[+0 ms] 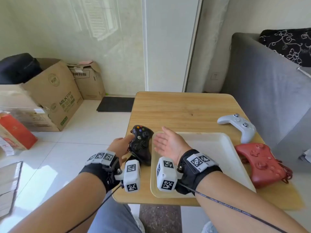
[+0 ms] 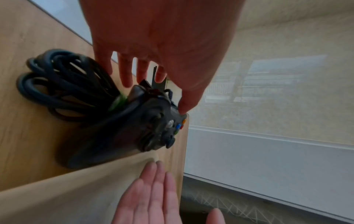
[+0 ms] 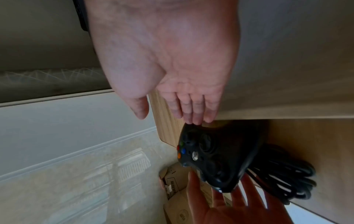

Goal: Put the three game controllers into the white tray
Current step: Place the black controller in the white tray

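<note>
A black wired controller point(image 1: 142, 145) lies on the wooden table point(image 1: 185, 106), just left of the white tray point(image 1: 210, 145). My left hand point(image 1: 124, 142) reaches in from the left with straight fingers behind the black controller point(image 2: 145, 128); its thumb point(image 2: 184, 104) touches the far edge. My right hand point(image 1: 165, 142) hovers open over the tray's left rim, palm facing the controller point(image 3: 214, 156), fingertips close to it. Its coiled cable point(image 2: 63, 84) lies bunched beside it. A white controller point(image 1: 239, 125) and a red controller point(image 1: 262, 163) rest on the table right of the tray.
The table's left edge runs close beside the black controller. Cardboard boxes point(image 1: 50, 95) stand on the tiled floor to the left, with a black mat point(image 1: 116, 104) beyond. A grey sofa point(image 1: 269, 81) flanks the table's right side.
</note>
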The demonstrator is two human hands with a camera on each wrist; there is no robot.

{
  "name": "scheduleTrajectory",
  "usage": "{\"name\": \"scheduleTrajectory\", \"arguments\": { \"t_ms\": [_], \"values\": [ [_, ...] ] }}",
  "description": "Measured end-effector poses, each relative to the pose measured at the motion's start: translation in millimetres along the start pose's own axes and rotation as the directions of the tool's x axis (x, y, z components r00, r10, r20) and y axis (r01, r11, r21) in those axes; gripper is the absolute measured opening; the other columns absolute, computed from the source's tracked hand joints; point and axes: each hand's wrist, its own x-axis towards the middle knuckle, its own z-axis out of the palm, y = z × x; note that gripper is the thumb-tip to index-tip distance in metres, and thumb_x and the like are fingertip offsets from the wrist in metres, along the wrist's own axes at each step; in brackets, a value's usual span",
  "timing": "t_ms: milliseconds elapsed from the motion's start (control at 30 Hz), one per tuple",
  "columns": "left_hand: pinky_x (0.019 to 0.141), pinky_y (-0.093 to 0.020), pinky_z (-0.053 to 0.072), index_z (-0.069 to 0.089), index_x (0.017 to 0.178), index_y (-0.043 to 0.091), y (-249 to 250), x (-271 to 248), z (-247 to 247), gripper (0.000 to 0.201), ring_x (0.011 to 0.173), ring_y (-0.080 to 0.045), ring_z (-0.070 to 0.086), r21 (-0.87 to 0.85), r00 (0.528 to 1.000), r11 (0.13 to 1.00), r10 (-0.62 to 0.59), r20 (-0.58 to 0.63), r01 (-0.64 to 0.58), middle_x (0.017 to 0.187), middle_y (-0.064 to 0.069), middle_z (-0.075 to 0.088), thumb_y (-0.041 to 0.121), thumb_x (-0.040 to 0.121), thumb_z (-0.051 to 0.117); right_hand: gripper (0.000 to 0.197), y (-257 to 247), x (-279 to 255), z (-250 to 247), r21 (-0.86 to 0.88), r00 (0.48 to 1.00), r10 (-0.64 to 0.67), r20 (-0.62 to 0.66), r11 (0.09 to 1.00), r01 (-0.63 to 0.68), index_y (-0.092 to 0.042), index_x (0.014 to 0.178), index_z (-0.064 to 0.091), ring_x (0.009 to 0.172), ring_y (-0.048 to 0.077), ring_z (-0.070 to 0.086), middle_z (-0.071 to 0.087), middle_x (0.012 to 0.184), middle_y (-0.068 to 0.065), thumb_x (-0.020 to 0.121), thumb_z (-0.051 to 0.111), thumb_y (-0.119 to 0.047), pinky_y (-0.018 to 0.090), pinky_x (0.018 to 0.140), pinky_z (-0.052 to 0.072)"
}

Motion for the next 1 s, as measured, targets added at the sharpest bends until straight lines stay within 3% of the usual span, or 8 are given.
{"name": "scheduleTrajectory", "arguments": {
  "t_ms": [133,300,467,533,633,700,833,1000],
  "values": [
    [0.072,-0.029,0.048,0.062,0.104,0.008,-11,12,2,0.028,0.078,-0.017,0.059,-0.090,0.997,0.994,-0.054,0.058,0.059,0.087,-0.005,0.064,0.034,0.093,0.058,0.069,5,9,8,-0.028,0.997,0.072,0.006,0.997,-0.072,0.000,0.148,0.025,0.143,0.027,0.031,0.032,0.154,0.017,0.097,0.045,-0.042,0.041,0.118,0.025],
    [0.091,-0.038,0.051,0.067,0.094,0.007,-11,11,5,0.043,0.085,-0.022,0.058,-0.173,0.994,0.979,-0.098,0.045,0.104,0.089,-0.009,0.069,0.047,0.079,0.070,0.070,5,13,16,-0.046,0.994,0.106,0.011,0.993,-0.106,0.001,0.148,0.026,0.140,0.025,0.036,0.035,0.153,0.015,0.097,0.042,-0.045,0.039,0.113,0.029],
    [0.085,-0.036,0.047,0.067,0.096,0.010,-12,12,5,0.044,0.087,-0.023,0.055,-0.202,0.995,0.975,-0.076,0.069,0.089,0.092,-0.011,0.065,0.050,0.077,0.068,0.071,7,21,18,-0.046,0.995,0.101,0.004,0.994,-0.100,0.001,0.145,0.031,0.138,0.026,0.039,0.039,0.150,0.017,0.095,0.047,-0.046,0.038,0.110,0.033],
    [0.087,-0.037,0.048,0.066,0.096,0.012,-13,12,3,0.043,0.088,-0.023,0.052,-0.238,0.996,0.968,-0.072,0.050,0.082,0.092,-0.010,0.062,0.049,0.074,0.068,0.067,11,23,18,-0.022,0.996,0.087,0.004,0.996,-0.087,0.000,0.143,0.037,0.128,0.025,0.047,0.047,0.143,0.015,0.094,0.048,-0.045,0.035,0.100,0.040],
    [0.094,-0.043,0.049,0.066,0.105,0.014,-9,4,-1,0.051,0.091,-0.023,0.053,-0.271,0.997,0.960,-0.061,0.048,0.072,0.096,-0.008,0.063,0.050,0.070,0.067,0.050,15,26,18,-0.027,0.999,0.035,-0.019,0.999,-0.036,-0.006,0.134,0.050,0.104,0.022,0.057,0.062,0.117,0.006,0.096,0.048,-0.039,0.033,0.085,0.045],
    [0.093,-0.047,0.051,0.065,0.102,0.018,-1,-5,-1,0.042,0.094,-0.023,0.057,-0.288,0.996,0.954,-0.058,0.072,0.077,0.099,-0.008,0.065,0.049,0.074,0.066,0.036,15,26,16,0.014,0.999,-0.004,-0.035,1.000,0.005,-0.009,0.122,0.057,0.093,0.022,0.060,0.066,0.104,0.002,0.096,0.049,-0.032,0.035,0.074,0.046],
    [0.080,-0.039,0.051,0.063,0.102,0.022,16,-25,10,0.026,0.088,-0.019,0.059,-0.295,0.992,0.955,-0.003,0.124,0.040,0.094,-0.004,0.067,0.040,0.085,0.062,0.022,8,23,7,0.136,0.998,-0.039,-0.058,0.990,0.046,-0.010,0.109,0.062,0.086,0.025,0.064,0.066,0.093,0.005,0.096,0.049,-0.021,0.041,0.071,0.051],
    [0.090,-0.040,0.053,0.066,0.111,0.022,23,-39,39,0.031,0.089,-0.021,0.064,-0.266,0.989,0.964,0.038,0.141,0.001,0.091,-0.003,0.071,0.039,0.085,0.063,0.029,0,15,-15,0.095,0.982,-0.104,-0.156,0.988,0.119,-0.012,0.118,0.064,0.085,0.028,0.066,0.069,0.092,0.008,0.095,0.046,-0.014,0.042,0.076,0.054]
  ]
}}
